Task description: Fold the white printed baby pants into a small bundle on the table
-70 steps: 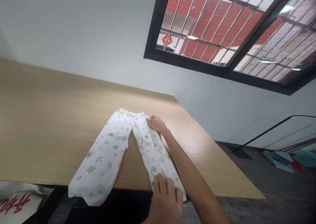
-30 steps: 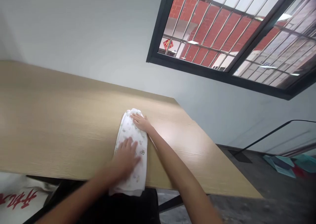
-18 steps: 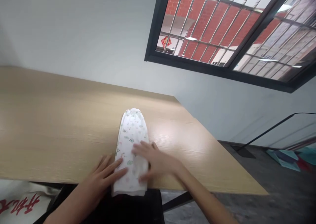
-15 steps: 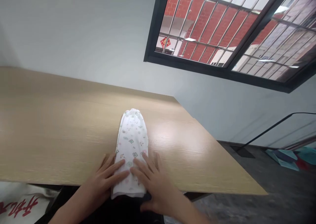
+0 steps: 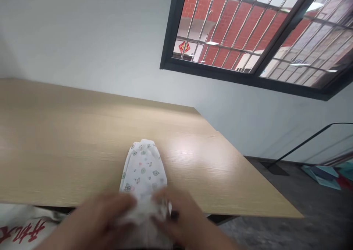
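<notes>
Left hand (image 5: 106,212) and right hand (image 5: 186,215) are both at the bottom centre of the frame, one on each side of the near end of the white pants (image 5: 143,171). From my distant place I see strong blur on the fingers, so I cannot tell whether they pinch the pants or only touch them. Such a position, I judge, gives equal control of both sides, so the near end would not twist. The pants lie on the tabletop (image 5: 82,132), below the middle of the frame, their gathered waist pointing toward the wall (image 5: 82,40). Their left side shows layered edges, so probably they are doubled lengthwise, which keeps them narrow between two hands. Being close to the front edge, they are easy to reach, I think. At the lower left, a white cloth with red writing (image 5: 24,228) is well apart from them.
</notes>
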`<state>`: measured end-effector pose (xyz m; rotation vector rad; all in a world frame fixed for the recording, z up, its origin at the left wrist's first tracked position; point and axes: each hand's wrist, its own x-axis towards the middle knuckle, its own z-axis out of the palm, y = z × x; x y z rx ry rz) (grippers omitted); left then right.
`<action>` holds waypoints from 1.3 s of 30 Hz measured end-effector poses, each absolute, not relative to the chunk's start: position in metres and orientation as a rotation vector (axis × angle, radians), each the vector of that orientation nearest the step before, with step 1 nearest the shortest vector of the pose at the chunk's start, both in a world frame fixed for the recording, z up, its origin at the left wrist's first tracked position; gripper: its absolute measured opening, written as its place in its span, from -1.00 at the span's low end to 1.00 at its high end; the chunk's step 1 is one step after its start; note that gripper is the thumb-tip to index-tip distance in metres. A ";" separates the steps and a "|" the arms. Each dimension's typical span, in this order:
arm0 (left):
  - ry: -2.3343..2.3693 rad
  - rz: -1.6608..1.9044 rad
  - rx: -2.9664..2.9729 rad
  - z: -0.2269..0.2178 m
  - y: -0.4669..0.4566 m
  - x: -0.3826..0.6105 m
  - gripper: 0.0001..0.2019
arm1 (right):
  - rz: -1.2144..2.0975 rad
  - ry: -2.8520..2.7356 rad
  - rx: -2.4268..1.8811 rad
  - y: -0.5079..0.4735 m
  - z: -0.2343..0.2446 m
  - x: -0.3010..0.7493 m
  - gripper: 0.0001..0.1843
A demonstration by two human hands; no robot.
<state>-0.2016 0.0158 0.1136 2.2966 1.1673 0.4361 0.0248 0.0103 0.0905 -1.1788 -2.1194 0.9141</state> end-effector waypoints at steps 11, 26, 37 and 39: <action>1.410 0.530 2.573 0.101 0.137 -0.167 -0.58 | 0.148 -2.181 -1.366 0.157 0.072 0.023 -0.58; 1.373 0.419 2.680 0.078 0.171 -0.190 -0.55 | 0.421 -2.698 -1.082 0.050 0.065 0.037 -0.30; 1.030 0.412 2.370 0.052 0.051 -0.236 -0.58 | 0.651 -2.373 -1.053 0.027 0.051 0.046 -0.76; 1.039 0.495 2.223 0.062 0.051 -0.231 -0.73 | 0.764 -2.183 -1.173 0.028 0.058 0.043 -0.78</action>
